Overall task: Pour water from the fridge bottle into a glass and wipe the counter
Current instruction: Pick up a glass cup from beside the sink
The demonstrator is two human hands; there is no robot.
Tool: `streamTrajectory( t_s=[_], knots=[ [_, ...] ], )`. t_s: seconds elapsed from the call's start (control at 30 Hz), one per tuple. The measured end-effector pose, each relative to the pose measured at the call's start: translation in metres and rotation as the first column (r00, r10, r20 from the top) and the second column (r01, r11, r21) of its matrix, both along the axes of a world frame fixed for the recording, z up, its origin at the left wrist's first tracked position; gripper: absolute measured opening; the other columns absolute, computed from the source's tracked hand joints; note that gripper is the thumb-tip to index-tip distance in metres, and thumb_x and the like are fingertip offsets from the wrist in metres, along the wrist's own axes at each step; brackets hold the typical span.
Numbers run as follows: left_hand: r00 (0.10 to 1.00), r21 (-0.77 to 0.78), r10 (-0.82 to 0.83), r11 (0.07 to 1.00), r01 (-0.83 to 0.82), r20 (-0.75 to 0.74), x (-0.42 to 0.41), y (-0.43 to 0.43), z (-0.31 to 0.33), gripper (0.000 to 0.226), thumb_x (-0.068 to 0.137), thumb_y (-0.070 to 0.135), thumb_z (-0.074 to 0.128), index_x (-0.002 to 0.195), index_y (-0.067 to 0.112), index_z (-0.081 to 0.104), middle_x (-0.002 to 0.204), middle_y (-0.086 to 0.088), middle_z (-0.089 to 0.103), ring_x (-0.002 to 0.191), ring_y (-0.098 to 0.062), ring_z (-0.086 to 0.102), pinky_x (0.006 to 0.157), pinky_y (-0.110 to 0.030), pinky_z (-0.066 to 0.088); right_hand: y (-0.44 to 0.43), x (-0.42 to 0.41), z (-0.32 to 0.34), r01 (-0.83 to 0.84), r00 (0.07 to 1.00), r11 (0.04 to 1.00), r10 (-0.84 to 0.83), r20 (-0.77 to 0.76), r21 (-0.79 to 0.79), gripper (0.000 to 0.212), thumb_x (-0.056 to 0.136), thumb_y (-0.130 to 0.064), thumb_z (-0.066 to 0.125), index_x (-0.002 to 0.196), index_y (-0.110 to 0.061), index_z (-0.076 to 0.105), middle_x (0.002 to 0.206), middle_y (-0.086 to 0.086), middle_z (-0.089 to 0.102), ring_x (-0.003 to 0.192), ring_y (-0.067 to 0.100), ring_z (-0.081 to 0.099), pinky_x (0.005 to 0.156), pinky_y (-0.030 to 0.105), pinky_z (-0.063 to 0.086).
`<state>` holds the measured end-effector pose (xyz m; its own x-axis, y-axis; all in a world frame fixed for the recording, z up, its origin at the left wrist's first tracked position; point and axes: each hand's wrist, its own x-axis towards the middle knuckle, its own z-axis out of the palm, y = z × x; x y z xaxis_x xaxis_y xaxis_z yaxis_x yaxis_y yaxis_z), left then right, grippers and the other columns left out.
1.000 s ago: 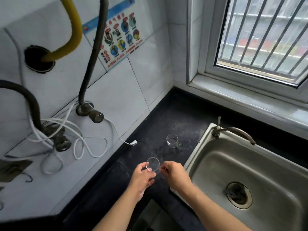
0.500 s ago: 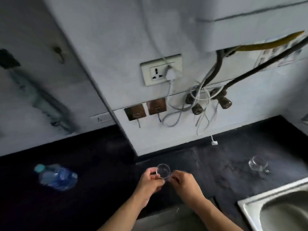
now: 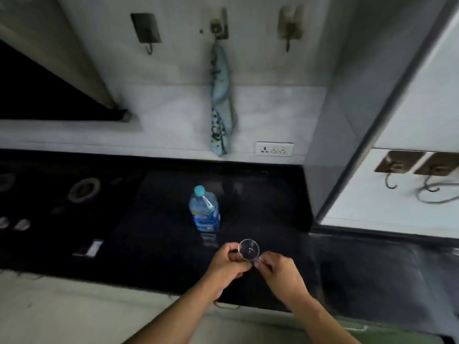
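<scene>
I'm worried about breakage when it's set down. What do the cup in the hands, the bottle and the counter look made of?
Cup: clear glass by its look, smooth; the dark surface below shows through it and the rim glints, though hard plastic is possible. Bottle: thin transparent plastic, glossy, with blue printed label and pale blue cap. Counter: polished black stone, seemingly; it gives faint reflections.

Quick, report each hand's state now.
Left hand: holding the small clear glass, fingers curled round it.
Right hand: pinching the same glass from its right side.
</scene>
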<state>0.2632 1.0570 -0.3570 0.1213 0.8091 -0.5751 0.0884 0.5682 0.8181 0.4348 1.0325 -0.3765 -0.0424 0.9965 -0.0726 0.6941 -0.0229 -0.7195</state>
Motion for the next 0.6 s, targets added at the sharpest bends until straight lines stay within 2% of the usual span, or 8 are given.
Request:
streamTrajectory(
  t_s=[0.07, 0.17, 0.23, 0.37, 0.43, 0.5, 0.6],
  knots=[
    [1.000, 0.008, 0.024, 1.000, -0.024, -0.004, -0.028, 0.003, -0.004, 0.042, 0.079, -0.008, 0.077, 0.103, 0.021, 0.060, 0.081, 0.006, 0.067, 0.077, -0.011, 0.064, 0.070, -0.028, 0.052, 0.008, -0.027, -0.003, -0.038, 0.999, 0.999, 0.038, 0.023, -0.014, 0.030, 0.089, -0.026, 0.069, 0.065, -0.026, 0.052, 0.061, -0.011, 0.055, 0.055, 0.009, 0.051, 0.051, 0.016, 0.035],
    [0.999, 0.017, 0.033, 0.999, -0.032, -0.021, -0.059, 0.008, -0.013, 0.042, 0.078, -0.009, 0.077, 0.110, 0.013, 0.061, 0.084, 0.002, 0.068, 0.076, -0.009, 0.065, 0.065, -0.022, 0.053, 0.021, -0.054, -0.015, -0.078, 0.996, 0.996, 0.080, 0.047, -0.041, 0.022, 0.088, -0.027, 0.069, 0.070, -0.017, 0.060, 0.065, -0.004, 0.061, 0.057, 0.014, 0.055, 0.053, 0.030, 0.044],
    [0.997, 0.041, 0.035, 0.999, -0.032, -0.065, -0.079, 0.012, -0.024, 0.046, 0.076, -0.009, 0.079, 0.114, 0.010, 0.061, 0.089, -0.001, 0.071, 0.074, -0.005, 0.067, 0.064, -0.018, 0.053, 0.029, -0.071, -0.023, -0.108, 0.990, 0.992, 0.113, 0.079, -0.063, 0.018, 0.087, -0.027, 0.069, 0.074, -0.015, 0.063, 0.068, -0.003, 0.063, 0.059, 0.015, 0.057, 0.055, 0.033, 0.047],
    [0.989, 0.074, 0.023, 0.997, -0.012, -0.146, -0.108, 0.018, -0.046, 0.052, 0.072, -0.004, 0.085, 0.115, 0.012, 0.061, 0.097, -0.001, 0.073, 0.076, 0.001, 0.072, 0.074, -0.017, 0.055, 0.046, -0.099, -0.035, -0.170, 0.977, 0.981, 0.180, 0.114, -0.092, 0.013, 0.086, -0.022, 0.071, 0.078, -0.013, 0.066, 0.071, -0.002, 0.066, 0.062, 0.014, 0.060, 0.058, 0.029, 0.047],
    [0.981, 0.086, 0.027, 0.996, -0.011, -0.192, -0.118, 0.022, -0.055, 0.055, 0.065, 0.011, 0.091, 0.111, 0.019, 0.064, 0.101, -0.003, 0.075, 0.080, -0.001, 0.073, 0.078, -0.020, 0.058, 0.054, -0.109, -0.042, -0.182, 0.974, 0.976, 0.195, 0.118, -0.117, 0.012, 0.086, -0.021, 0.071, 0.079, -0.012, 0.066, 0.071, -0.002, 0.067, 0.063, 0.016, 0.062, 0.060, 0.030, 0.048],
    [0.970, 0.090, 0.032, 0.996, -0.011, -0.242, -0.127, 0.029, -0.070, 0.057, 0.054, 0.029, 0.093, 0.105, 0.028, 0.067, 0.103, -0.001, 0.076, 0.088, -0.007, 0.074, 0.088, -0.030, 0.060, 0.063, -0.117, -0.051, -0.192, 0.971, 0.972, 0.209, 0.117, -0.138, 0.012, 0.086, -0.020, 0.071, 0.078, -0.011, 0.067, 0.069, -0.005, 0.063, 0.064, 0.018, 0.062, 0.062, 0.031, 0.048],
    [0.949, 0.083, 0.008, 0.996, 0.019, -0.315, -0.133, 0.038, -0.085, 0.053, 0.058, 0.028, 0.093, 0.105, 0.026, 0.070, 0.104, 0.005, 0.076, 0.093, -0.005, 0.073, 0.090, -0.027, 0.058, 0.074, -0.124, -0.064, -0.189, 0.970, 0.965, 0.213, 0.120, -0.183, 0.013, 0.086, -0.019, 0.071, 0.076, -0.012, 0.066, 0.068, -0.005, 0.062, 0.065, 0.020, 0.063, 0.063, 0.031, 0.048]
  ],
)
